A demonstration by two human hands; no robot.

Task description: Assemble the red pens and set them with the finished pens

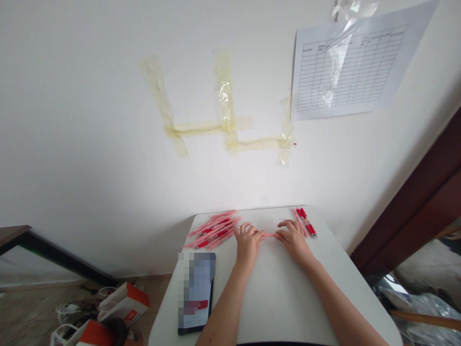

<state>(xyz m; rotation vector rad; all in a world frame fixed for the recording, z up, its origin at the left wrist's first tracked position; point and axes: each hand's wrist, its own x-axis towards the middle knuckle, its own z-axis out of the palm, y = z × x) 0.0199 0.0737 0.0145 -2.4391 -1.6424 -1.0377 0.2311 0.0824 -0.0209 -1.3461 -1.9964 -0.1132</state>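
Note:
Between my two hands a slim pink pen [268,235] lies level, just above or on the white table; I cannot tell which. My left hand [249,239] pinches its left end, and my right hand [291,234] pinches the right end. Fingers cover both ends. Just left of my left hand is a loose pile of pink and red pens [216,229]. On the other side, close to my right hand, red-gripped pens with clear barrels [309,226] lie beside a pink one [299,222].
The white table [277,298] stands against the wall. A phone [201,288] lies at its left side. Taped to the wall is a printed sheet [345,72], with yellowed tape strips [225,96] left of it. Red and white bags [124,303] sit on the floor at left.

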